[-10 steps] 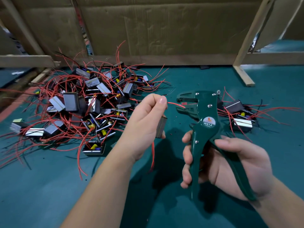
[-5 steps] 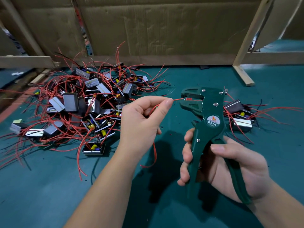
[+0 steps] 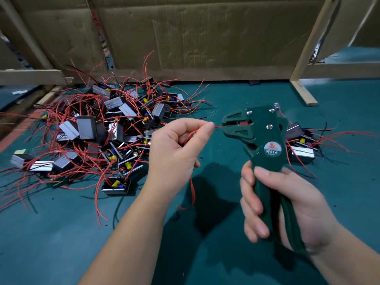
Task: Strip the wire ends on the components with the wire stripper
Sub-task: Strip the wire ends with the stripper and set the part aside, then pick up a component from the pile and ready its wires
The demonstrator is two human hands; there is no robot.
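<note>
My left hand [image 3: 181, 149] pinches the red wire [image 3: 218, 127], its end at the mouth of the wire stripper [image 3: 265, 136] whose handles my right hand [image 3: 287, 202] grips, so I'd feed it straight before squeezing fully.

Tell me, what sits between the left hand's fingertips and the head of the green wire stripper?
In the head view, only a short bit of red wire spans from the left hand to the wire stripper, above the green mat.

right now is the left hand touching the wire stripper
Apart: head view shows a gap between the left hand and the wire stripper, crossed by the red wire.
</note>
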